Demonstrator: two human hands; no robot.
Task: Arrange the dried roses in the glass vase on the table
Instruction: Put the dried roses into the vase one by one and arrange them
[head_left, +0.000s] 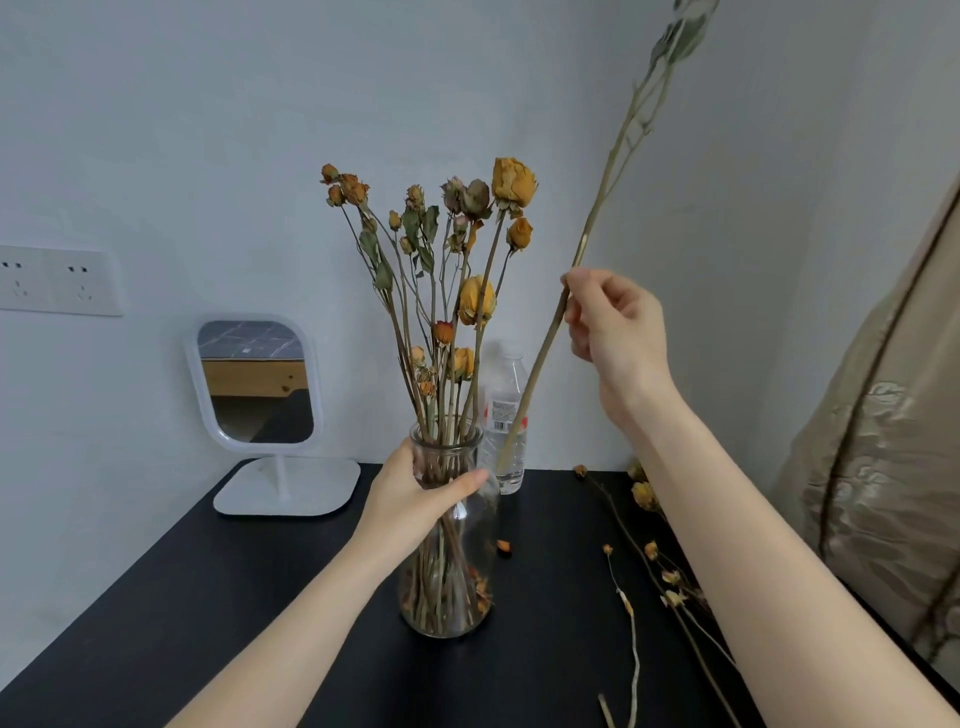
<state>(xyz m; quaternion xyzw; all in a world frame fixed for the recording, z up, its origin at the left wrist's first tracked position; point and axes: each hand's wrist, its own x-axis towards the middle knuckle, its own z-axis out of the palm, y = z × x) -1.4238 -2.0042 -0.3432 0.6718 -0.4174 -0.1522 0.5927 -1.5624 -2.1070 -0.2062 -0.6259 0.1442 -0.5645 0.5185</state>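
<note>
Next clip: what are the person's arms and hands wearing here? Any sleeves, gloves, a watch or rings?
Nothing that shows. The left forearm and right forearm are bare right down to the bottom edge of the picture, with no sleeve or cuff in view. The left hand and right hand are ungloved, and no ring, watch, bracelet or marking is visible on either.

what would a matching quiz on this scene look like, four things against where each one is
Things:
1. clear glass vase
2. long dried stem
3. white-framed standing mirror
4. clear plastic water bottle

Places:
A. pinched in the right hand, raised high
B. directly behind the vase
C. back left of the black table
D. gripped at the neck by the left hand

Pairs: 1-D, 2-A, 3-C, 4-B
</note>
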